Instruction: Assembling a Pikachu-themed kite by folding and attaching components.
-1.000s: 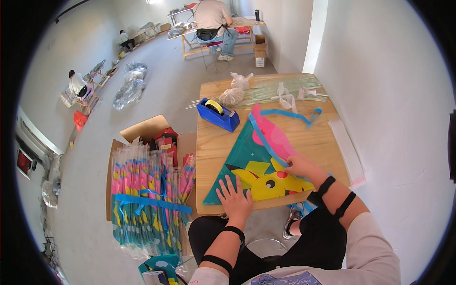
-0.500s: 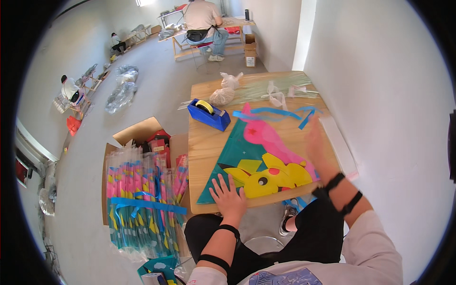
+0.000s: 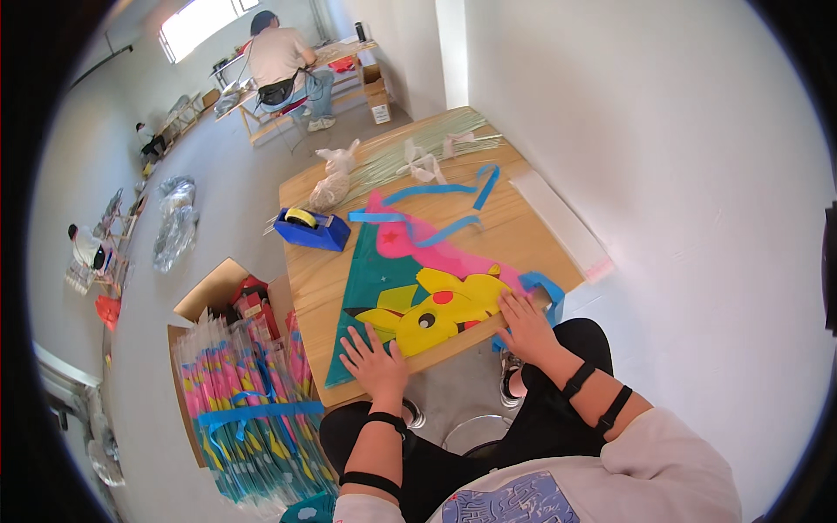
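At lower left of the frame, the carton (image 3: 214, 291) of bagged packs (image 3: 248, 370) stands beside the surface (image 3: 311, 301). Left of centre, the blue tape dispenser (image 3: 323, 237) sits near the sheet's upper end. Your left hand (image 3: 377, 362) lies spread, gripping nothing, on the triangular sheet (image 3: 375, 275) at centre. Blue ribbon (image 3: 436, 189) lies loosely across the pink edge, partly obstructing it. Your right hand (image 3: 529, 331) has come down, fingers extended, onto the lower-right corner; this should steady both ends.

Across the grey floor (image 3: 237, 205), a seated person (image 3: 279, 59) faces a wooden bench (image 3: 352, 49) near a cardboard box (image 3: 376, 91).
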`<state>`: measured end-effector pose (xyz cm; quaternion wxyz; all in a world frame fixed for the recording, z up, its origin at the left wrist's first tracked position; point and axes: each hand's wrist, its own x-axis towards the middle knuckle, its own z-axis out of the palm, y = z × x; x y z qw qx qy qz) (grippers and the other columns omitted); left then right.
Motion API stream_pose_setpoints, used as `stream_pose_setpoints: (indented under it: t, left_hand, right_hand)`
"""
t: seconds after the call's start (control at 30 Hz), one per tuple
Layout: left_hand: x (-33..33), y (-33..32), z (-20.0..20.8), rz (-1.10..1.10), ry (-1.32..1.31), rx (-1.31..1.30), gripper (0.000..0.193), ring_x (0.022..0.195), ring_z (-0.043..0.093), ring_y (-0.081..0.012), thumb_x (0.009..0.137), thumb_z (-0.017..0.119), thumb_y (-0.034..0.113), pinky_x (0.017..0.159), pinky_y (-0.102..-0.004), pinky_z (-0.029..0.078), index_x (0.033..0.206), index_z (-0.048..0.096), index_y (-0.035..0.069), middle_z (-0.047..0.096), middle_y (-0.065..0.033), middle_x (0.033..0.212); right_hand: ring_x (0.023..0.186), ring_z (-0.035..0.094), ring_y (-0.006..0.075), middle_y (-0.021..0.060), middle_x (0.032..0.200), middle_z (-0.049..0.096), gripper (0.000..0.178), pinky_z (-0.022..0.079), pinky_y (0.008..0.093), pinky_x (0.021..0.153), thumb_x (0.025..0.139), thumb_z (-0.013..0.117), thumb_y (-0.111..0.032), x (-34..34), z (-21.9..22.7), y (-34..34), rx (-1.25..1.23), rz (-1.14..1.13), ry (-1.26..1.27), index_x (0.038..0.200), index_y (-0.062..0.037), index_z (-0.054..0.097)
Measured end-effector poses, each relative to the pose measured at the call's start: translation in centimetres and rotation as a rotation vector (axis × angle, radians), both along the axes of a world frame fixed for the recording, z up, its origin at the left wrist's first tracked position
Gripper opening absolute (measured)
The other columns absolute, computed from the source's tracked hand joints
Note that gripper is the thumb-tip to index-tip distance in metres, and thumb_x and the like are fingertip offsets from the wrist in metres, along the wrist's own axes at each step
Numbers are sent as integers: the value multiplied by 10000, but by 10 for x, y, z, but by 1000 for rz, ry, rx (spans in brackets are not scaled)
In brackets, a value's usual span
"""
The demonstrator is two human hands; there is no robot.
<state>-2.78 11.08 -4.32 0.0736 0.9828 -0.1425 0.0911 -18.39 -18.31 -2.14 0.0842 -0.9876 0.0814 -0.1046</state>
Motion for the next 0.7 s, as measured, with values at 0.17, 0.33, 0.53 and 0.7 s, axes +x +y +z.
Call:
stream_pose_setpoints:
  t: [0.17, 0.33, 0.53, 0.7]
  left_hand:
    - [10, 4, -6, 8, 89, -87, 702, 1612, 186, -429, 1037, 560, 462, 1284, -615, 125, 1653, 392, 170, 238, -168, 1756]
    - [50, 33, -19, 71, 236, -442, 525, 1574, 300, -397, 1045, 594, 377, 1262, -596, 211, 1520, 588, 153, 408, -165, 1677]
    - [14, -52, 26, -374, -137, -431, 431, 1380, 493, -449, 972, 623, 192, 1159, -584, 356, 1382, 652, 61, 569, -190, 1495]
    - [-36, -140, 11, -593, -91, -238, 641, 1557, 326, -442, 994, 621, 291, 1272, -555, 252, 1582, 478, 80, 402, -201, 1665]
  right_hand:
    - [1579, 319, 345, 183, 1693, 366, 775, 219, 517, 1303, 1002, 636, -428, -8, -4, -3, 32, -51, -18, 1595, 15, 408]
    - [1590, 295, 328, 169, 1708, 342, 813, 204, 506, 1310, 991, 643, -465, -6, -2, 2, 34, -32, -21, 1605, 7, 396]
    - [1568, 329, 329, 168, 1692, 364, 871, 212, 511, 1306, 952, 686, -486, -7, -11, -6, 5, -58, 5, 1606, 9, 392]
    - [1570, 318, 348, 175, 1687, 362, 893, 221, 526, 1300, 917, 731, -451, -2, -8, 3, -13, -30, -14, 1601, 15, 397]
